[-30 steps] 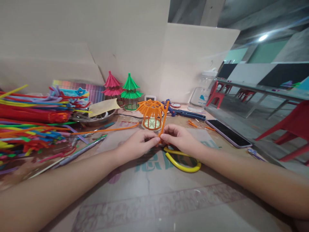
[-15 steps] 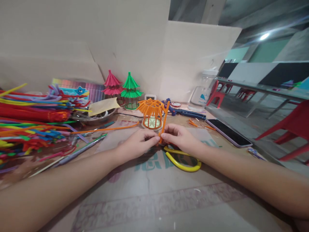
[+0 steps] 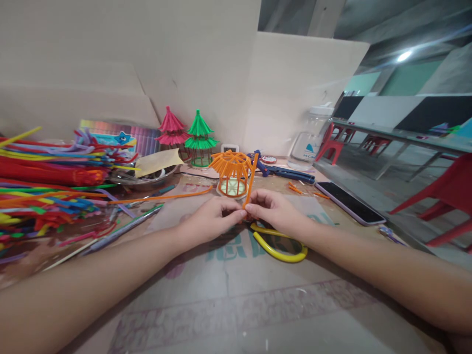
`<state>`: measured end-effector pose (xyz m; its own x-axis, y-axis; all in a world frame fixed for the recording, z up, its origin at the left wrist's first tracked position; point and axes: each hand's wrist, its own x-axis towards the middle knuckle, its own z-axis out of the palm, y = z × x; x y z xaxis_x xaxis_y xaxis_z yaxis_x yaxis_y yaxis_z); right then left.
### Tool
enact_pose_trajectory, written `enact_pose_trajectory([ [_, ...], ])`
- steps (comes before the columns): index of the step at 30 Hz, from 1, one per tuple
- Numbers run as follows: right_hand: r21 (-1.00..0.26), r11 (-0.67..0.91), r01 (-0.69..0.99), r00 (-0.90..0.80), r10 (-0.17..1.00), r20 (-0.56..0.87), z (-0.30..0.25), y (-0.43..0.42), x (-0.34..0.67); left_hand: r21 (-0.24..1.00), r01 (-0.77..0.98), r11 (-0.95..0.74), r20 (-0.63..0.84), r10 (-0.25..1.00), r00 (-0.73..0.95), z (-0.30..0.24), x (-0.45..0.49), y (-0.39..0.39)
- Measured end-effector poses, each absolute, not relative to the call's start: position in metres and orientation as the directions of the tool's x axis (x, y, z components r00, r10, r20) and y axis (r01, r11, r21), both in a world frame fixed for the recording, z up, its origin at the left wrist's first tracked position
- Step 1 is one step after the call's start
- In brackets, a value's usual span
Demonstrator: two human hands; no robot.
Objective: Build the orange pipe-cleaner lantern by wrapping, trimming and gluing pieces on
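Left hand (image 3: pixel 212 219): fingers (image 3: pixel 236 214) pinched shut on the low end of the orange pipe cleaner (image 3: pixel 251 178).
Right hand (image 3: pixel 275 211): fingers closed on that same end, tips meeting the other hand's.
Orange pipe cleaner: near upright, above the tabletop (image 3: pixel 236 305), just before the orange pavilion (image 3: pixel 230 169).
Yellow loop (image 3: pixel 276 250): flat, under the right wrist.
Phone (image 3: pixel 348 202): well right.

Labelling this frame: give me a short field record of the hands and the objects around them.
left hand: pinches lower end of orange pipe cleaner
right hand: pinches same end, opposite the left
behind hands: orange pavilion model, upright
by right wrist: yellow loop lying on table
left side: pipe cleaner pile
right side: phone, lying flat
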<state>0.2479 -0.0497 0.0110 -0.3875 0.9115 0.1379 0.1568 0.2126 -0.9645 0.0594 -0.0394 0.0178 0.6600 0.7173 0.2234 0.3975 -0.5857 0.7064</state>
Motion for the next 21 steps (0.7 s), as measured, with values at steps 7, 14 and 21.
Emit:
enact_pose_trajectory([
  [7, -0.973, 0.185, 0.135, -0.377, 0.918, 0.122, 0.0131, -0.0508, 0.2461, 0.708, 0.405, -0.579, 0.217, 0.724, 0.655, 0.0185, 0.0593, -0.0401],
  [14, -0.964, 0.2, 0.178, -0.378, 0.918, 0.12, 0.0132, -0.0505, 0.2472, 0.671, 0.398, -0.626, 0.244, 0.693, 0.678, 0.0171, 0.0597, -0.0394],
  [21, -0.956, 0.228, 0.183, -0.369, 0.917, 0.148, 0.016, -0.0528, 0.2466, 0.761, 0.345, -0.549, 0.207, 0.71, 0.673, 0.0223, 0.0572, -0.0417],
])
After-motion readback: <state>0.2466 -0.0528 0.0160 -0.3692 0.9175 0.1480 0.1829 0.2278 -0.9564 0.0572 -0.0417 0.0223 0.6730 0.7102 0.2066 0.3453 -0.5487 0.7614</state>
